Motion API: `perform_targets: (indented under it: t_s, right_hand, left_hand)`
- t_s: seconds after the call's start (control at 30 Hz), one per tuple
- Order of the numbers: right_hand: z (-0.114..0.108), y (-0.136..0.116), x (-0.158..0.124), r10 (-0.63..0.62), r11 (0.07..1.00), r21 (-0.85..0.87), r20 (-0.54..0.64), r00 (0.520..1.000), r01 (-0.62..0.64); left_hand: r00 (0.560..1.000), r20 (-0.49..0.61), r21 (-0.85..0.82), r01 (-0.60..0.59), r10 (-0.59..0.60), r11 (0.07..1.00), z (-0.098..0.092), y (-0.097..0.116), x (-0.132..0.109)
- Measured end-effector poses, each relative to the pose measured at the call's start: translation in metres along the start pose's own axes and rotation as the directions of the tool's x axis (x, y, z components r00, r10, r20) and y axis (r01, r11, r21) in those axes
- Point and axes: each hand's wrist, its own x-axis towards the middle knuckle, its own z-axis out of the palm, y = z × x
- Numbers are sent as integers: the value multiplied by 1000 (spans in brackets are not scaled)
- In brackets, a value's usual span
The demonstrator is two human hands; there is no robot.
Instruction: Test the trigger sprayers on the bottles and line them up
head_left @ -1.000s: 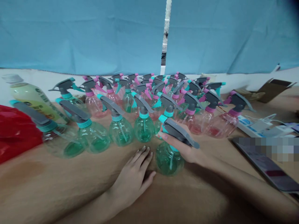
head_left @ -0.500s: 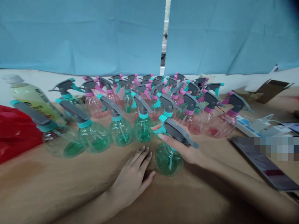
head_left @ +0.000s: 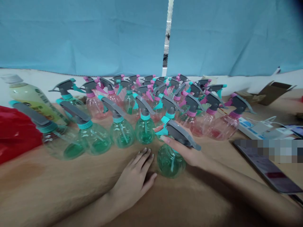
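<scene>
Gripping a round, clear-green plastic spray bottle [head_left: 169,163] on the wood-brown bench [head_left: 80,186] at five o'clock, the right hand [head_left: 187,154] has let the curved turquoise plastic trigger [head_left: 161,130] ease forward, I'd say ending one squeeze, while the left hand [head_left: 134,179] lies palm-down, loosely spread, at seven.

A brown table [head_left: 47,186] bears green and pink spray bottles [head_left: 145,130], a phone [head_left: 265,170] and a power strip [head_left: 248,126].

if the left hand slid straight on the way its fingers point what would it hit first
Likely the green-tinted spray bottle standing just ahead of the left hand, catching its right side, though depth is hard to judge.
</scene>
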Motion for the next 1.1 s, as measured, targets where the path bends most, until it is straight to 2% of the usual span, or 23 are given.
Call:
perform_targets:
  t_s: [0.5, 0.73, 1.1]
  right_hand:
    - [0, -4, -2, 32, 1000, 1, -9, 999, -32]
    - [0, 2, -2, 22, 999, 40, -9, 1000, -21]
    - [-1, 6, -2, 7, 1000, 8, 9, 1000, -7]
  left_hand:
    - [1000, 29, 22, -1, 0, 1000, -2, 0, 0]
    - [1000, 18, 7, 4, -4, 1000, -3, 1, 0]
    - [1000, 17, 24, -3, 3, 1000, -2, 1, 1]
